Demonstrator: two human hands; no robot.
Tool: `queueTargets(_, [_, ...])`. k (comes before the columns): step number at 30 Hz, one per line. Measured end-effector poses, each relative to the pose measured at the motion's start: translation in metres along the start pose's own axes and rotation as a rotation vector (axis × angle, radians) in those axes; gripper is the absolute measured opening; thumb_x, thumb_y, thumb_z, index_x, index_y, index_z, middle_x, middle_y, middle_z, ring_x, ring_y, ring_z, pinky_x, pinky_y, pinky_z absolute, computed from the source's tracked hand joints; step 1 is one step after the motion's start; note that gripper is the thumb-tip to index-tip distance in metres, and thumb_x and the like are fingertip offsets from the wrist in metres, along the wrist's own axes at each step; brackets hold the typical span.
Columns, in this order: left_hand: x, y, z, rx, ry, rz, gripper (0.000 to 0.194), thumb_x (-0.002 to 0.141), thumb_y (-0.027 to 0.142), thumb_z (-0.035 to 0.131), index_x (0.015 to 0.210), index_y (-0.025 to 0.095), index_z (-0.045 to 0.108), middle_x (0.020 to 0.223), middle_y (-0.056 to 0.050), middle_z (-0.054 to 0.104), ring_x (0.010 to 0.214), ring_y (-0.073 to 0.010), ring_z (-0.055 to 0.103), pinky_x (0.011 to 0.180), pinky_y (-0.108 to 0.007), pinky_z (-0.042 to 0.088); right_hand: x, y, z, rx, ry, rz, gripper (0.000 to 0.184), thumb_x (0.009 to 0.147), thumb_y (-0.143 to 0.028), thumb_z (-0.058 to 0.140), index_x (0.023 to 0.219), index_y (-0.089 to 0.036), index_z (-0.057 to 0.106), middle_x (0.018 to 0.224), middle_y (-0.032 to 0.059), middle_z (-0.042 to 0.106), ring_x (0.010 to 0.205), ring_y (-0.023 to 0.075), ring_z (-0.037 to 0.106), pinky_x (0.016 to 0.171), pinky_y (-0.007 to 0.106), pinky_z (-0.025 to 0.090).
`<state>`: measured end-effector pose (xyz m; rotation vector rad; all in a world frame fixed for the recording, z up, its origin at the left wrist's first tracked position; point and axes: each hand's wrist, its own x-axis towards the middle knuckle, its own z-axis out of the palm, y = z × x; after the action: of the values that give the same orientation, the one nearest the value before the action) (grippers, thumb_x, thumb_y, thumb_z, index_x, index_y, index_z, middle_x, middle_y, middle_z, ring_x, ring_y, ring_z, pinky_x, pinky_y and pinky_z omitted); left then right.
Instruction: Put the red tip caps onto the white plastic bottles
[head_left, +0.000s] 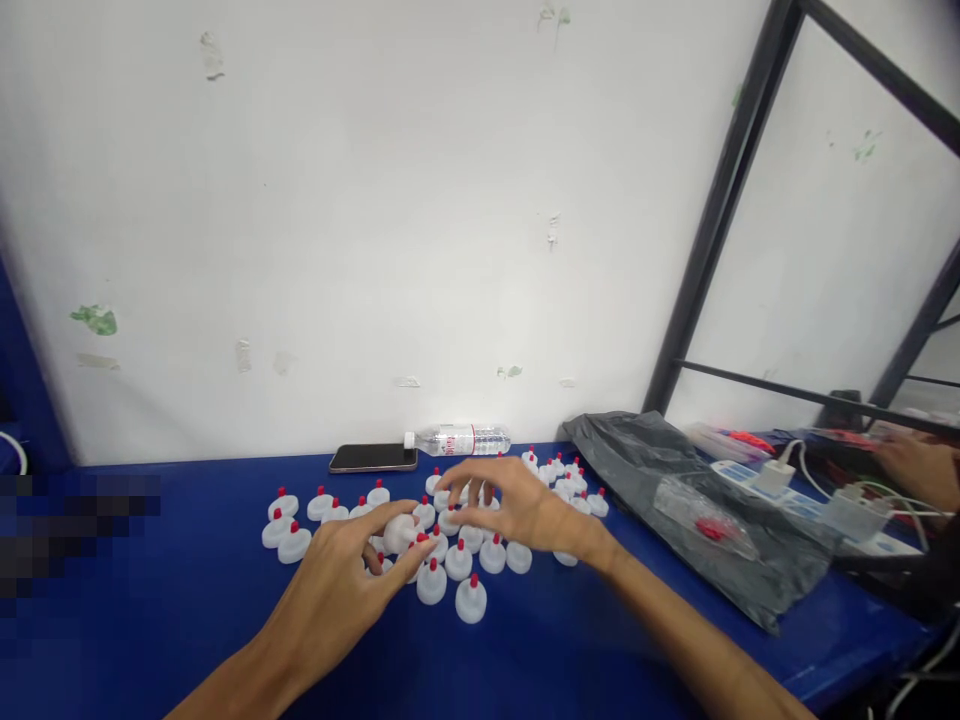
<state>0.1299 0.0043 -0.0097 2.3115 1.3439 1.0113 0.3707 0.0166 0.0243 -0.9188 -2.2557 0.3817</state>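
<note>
Several small squat white pieces with red tips, such as the front one (471, 600), stand on the blue tabletop (187, 620). In my left hand (356, 565), between thumb and fingers, is a tilted white piece (400, 534); the fingers partly hide it. My right hand (506, 500) reaches over the middle of the group, its fingers curved and apart from the thumb. Just below its fingertips stands another red-tipped piece (448, 520). Both hands cover some of the pieces behind them.
A phone (373, 458) and a clear plastic bottle (461, 440) lie along the wall. To the right, a grey plastic bag (645, 480) carries a clear packet with red bits (709, 525). Beyond it are a power strip (757, 478) with cables and another person's hand (919, 470).
</note>
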Motion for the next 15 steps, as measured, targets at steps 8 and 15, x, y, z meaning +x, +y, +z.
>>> queueTargets(8, [-0.005,0.003,-0.001,-0.065,-0.091,0.065,0.042,0.092,0.055,0.055,0.117,0.028,0.074,0.088,0.001,0.081,0.06,-0.0168,0.07,0.062,-0.027,0.055,-0.001,-0.02,0.021,0.046,0.01,-0.171,0.02,0.096,-0.034,0.064,0.098,-0.021,0.078,0.087,0.0033,0.076,0.075,0.0134,0.066,0.072,0.023,0.05])
queueTargets(15, [-0.006,0.0,-0.006,0.004,0.085,0.154,0.034,0.099,0.042,0.043,0.105,0.025,0.072,0.076,0.004,0.077,0.049,-0.0123,0.062,0.049,-0.023,0.047,-0.002,0.031,-0.044,-0.354,0.087,0.254,0.03,0.092,-0.048,0.065,0.096,-0.021,0.076,0.087,0.0026,0.076,0.074,0.015,0.066,0.067,0.025,0.045])
